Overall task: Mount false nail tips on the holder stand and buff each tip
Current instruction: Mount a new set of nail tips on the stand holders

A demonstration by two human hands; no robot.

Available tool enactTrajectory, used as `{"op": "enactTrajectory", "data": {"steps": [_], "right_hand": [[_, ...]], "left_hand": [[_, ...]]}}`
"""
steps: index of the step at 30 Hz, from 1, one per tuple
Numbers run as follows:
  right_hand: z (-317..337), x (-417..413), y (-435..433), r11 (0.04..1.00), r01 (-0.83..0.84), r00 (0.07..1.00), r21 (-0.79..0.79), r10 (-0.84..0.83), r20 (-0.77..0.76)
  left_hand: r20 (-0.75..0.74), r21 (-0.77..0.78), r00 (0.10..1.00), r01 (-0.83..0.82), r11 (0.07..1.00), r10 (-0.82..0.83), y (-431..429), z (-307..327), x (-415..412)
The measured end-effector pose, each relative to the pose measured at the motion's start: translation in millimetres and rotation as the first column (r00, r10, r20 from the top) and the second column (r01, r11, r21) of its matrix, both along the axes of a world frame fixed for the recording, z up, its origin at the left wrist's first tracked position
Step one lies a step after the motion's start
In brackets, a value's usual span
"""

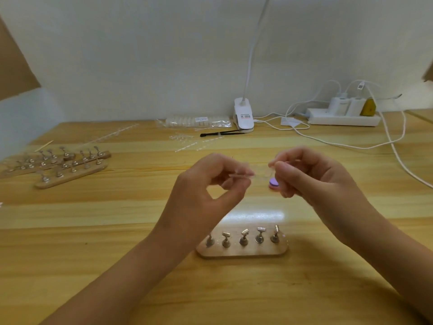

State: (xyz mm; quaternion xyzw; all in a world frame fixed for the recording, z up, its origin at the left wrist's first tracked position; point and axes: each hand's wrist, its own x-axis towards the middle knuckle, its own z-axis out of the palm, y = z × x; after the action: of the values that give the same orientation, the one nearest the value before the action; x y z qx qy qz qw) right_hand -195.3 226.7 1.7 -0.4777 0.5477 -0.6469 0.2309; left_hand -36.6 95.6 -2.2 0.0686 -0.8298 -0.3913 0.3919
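Observation:
A wooden holder stand (242, 252) with several metal pegs sits on the table near me, its pegs bare. Above it, my left hand (206, 186) and my right hand (311, 174) hold a clear strip of false nail tips (257, 172) between them, each pinching one end with thumb and fingers. The strip is blurred and nearly transparent. A small purple and pink buffer (273, 184) lies on the table just behind my right fingers, partly hidden by them.
Several more holder stands (70, 170) lie at the left. Loose clear tip strips (187, 141), a bag of tips (196, 121) and a black brush (220, 133) lie at the back. A white clip lamp (243, 116), power strip (342, 118) and cables (351, 144) occupy the back right.

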Motion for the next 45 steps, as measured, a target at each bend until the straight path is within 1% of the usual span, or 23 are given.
{"op": "enactTrajectory", "data": {"steps": [1, 2, 3, 5, 9, 11, 12, 14, 16, 18, 19, 21, 23, 27, 31, 34, 36, 37, 40, 42, 45], "right_hand": [[-0.4, 1.9, 0.3, 0.999, 0.025, 0.997, -0.045, -0.028, -0.078], [-1.6, 3.8, 0.6, 0.997, 0.042, 0.988, -0.067, -0.051, -0.147], [-3.2, 5.6, 0.7, 0.996, 0.054, 0.977, -0.070, -0.067, -0.200], [-5.9, 7.2, 1.5, 0.996, 0.069, 0.966, -0.062, -0.082, -0.244], [-5.6, 6.3, 3.5, 0.997, 0.056, 0.980, -0.052, -0.065, -0.187], [-2.1, 4.0, 1.6, 0.997, 0.058, 0.984, -0.050, -0.065, -0.167], [0.3, 2.1, -0.6, 0.997, 0.071, 0.980, -0.038, -0.077, -0.185], [8.2, -2.3, -7.4, 0.994, 0.104, 0.948, 0.036, -0.089, -0.305], [18.4, -4.4, -15.2, 0.984, 0.085, 0.910, 0.157, -0.013, -0.414], [26.8, -5.2, -22.0, 0.963, 0.064, 0.895, 0.261, 0.060, -0.442], [30.1, -5.1, -24.9, 0.956, 0.082, 0.883, 0.283, 0.062, -0.465], [33.9, -4.4, -29.6, 0.952, 0.125, 0.858, 0.279, 0.037, -0.512], [32.5, -3.2, -32.6, 0.959, 0.144, 0.852, 0.246, 0.007, -0.524], [17.0, -3.9, -34.4, 0.973, 0.160, 0.870, 0.165, -0.060, -0.489], [6.4, -6.9, -29.1, 0.975, 0.130, 0.893, 0.181, -0.036, -0.449], [5.3, -8.3, -23.7, 0.985, 0.107, 0.898, 0.137, -0.036, -0.438], [6.5, -7.4, -21.1, 0.989, 0.099, 0.875, 0.107, -0.036, -0.483], [7.2, -7.1, -20.2, 0.991, 0.097, 0.863, 0.093, -0.037, -0.503], [7.5, -5.8, -19.5, 0.992, 0.115, 0.849, 0.061, -0.066, -0.524], [5.9, -4.9, -20.2, 0.989, 0.139, 0.848, 0.045, -0.096, -0.521], [4.7, -2.5, -20.8, 0.990, 0.132, 0.873, 0.046, -0.094, -0.479]], "left_hand": [[0.054, 0.239, 0.997, 0.046, 0.970, -0.060, -0.6, 0.8, -0.4], [0.081, 0.408, 0.990, 0.070, 0.910, -0.112, -1.7, 1.4, -0.9], [0.090, 0.504, 0.986, 0.074, 0.860, -0.138, -3.2, 1.0, -1.6], [0.063, 0.626, 0.986, 0.082, 0.775, -0.155, -5.8, 0.7, -2.6], [-0.043, 0.785, 0.982, 0.145, 0.602, -0.182, -11.0, 4.4, -3.6], [-0.094, 0.842, 0.963, 0.212, 0.496, -0.253, -14.6, 9.1, -2.2], [-0.110, 0.857, 0.945, 0.247, 0.452, -0.308, -16.2, 10.4, -1.2], [-0.108, 0.864, 0.902, 0.293, 0.410, -0.418, -17.4, 12.5, 1.1], [-0.094, 0.859, 0.871, 0.316, 0.403, -0.482, -17.9, 11.8, 2.5], [-0.088, 0.848, 0.868, 0.323, 0.420, -0.488, -18.6, 12.1, 3.5], [-0.090, 0.842, 0.870, 0.326, 0.430, -0.484, -18.9, 13.0, 4.2], [-0.102, 0.833, 0.876, 0.335, 0.441, -0.472, -20.4, 15.4, 5.5], [-0.120, 0.830, 0.883, 0.340, 0.442, -0.454, -22.0, 16.0, 5.7], [-0.125, 0.836, 0.895, 0.328, 0.440, -0.429, -22.7, 13.8, 4.1], [-0.072, 0.846, 0.905, 0.277, 0.455, -0.419, -20.0, 8.5, 1.2], [-0.076, 0.845, 0.900, 0.287, 0.452, -0.429, -20.0, 6.4, 0.6], [-0.102, 0.858, 0.898, 0.297, 0.420, -0.427, -21.2, 7.0, 0.4], [-0.120, 0.871, 0.897, 0.301, 0.388, -0.426, -22.1, 7.4, 0.5], [-0.185, 0.911, 0.880, 0.321, 0.258, -0.438, -24.0, 8.8, 1.6], [-0.231, 0.921, 0.871, 0.339, 0.191, -0.435, -24.5, 9.3, 2.2], [-0.269, 0.927, 0.868, 0.351, 0.132, -0.417, -23.7, 9.6, 2.6]]}}
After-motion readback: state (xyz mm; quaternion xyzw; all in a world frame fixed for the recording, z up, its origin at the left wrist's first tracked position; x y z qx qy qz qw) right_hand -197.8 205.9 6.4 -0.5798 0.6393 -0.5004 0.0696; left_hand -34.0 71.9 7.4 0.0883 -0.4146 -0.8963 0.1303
